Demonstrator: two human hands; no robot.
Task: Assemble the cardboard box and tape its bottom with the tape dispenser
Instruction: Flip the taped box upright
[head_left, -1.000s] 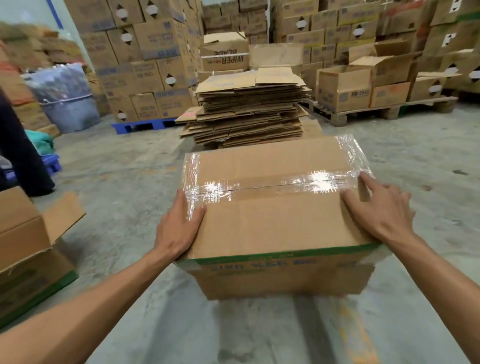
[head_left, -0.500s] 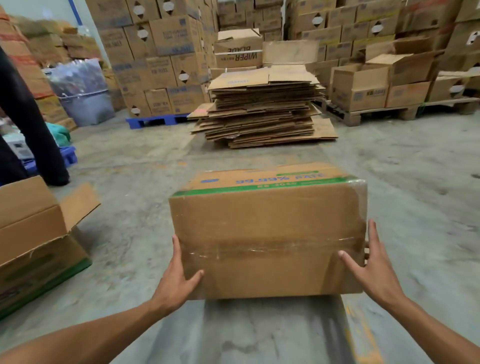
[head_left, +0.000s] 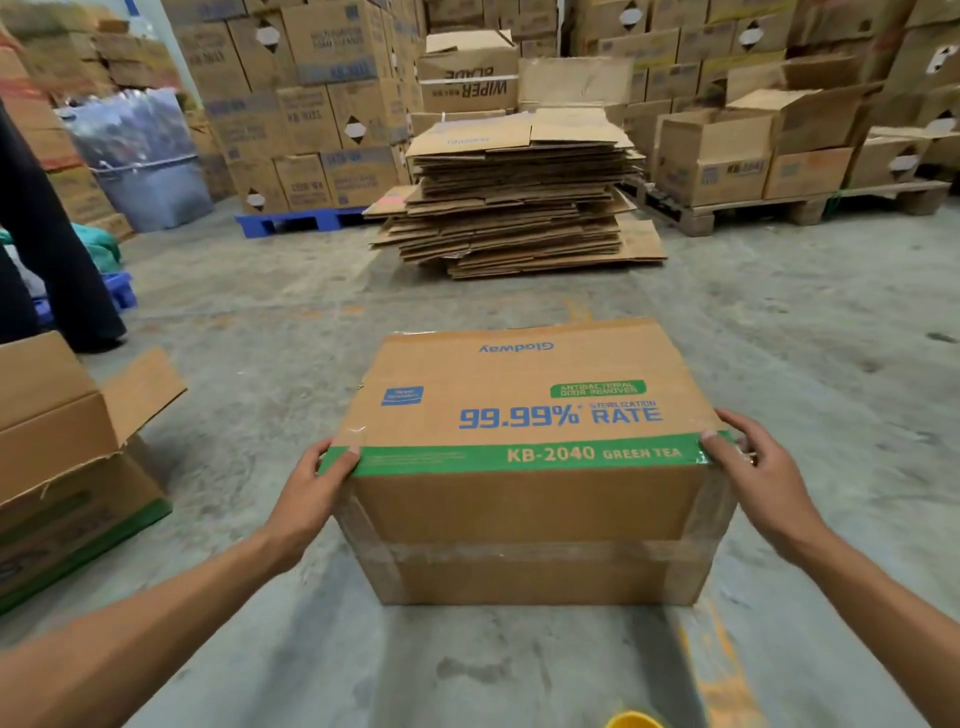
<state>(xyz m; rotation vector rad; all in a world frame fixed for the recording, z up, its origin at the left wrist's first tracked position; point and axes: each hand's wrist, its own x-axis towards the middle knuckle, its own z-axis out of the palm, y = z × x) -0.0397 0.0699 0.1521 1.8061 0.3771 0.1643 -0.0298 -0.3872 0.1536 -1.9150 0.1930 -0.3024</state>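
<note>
The brown cardboard box (head_left: 524, 499) lies on its side on the concrete floor in front of me. Its printed side with a green stripe faces up. The bottom, sealed with clear tape along its seam and edges, faces me. My left hand (head_left: 311, 493) grips the box's near left top corner, thumb on the green stripe. My right hand (head_left: 758, 478) grips the near right top corner the same way. No tape dispenser is in view.
A tall stack of flattened cartons (head_left: 519, 197) sits straight ahead. An open box (head_left: 67, 467) stands at the left. A person's dark legs (head_left: 47, 234) are at far left. Pallets of boxes (head_left: 779, 150) line the back. A yellow object (head_left: 631, 719) peeks in at the bottom edge.
The box has been tipped away from me, so the taped bottom turned from facing up to facing me. Both hands slid from that face up to the near top corners.
</note>
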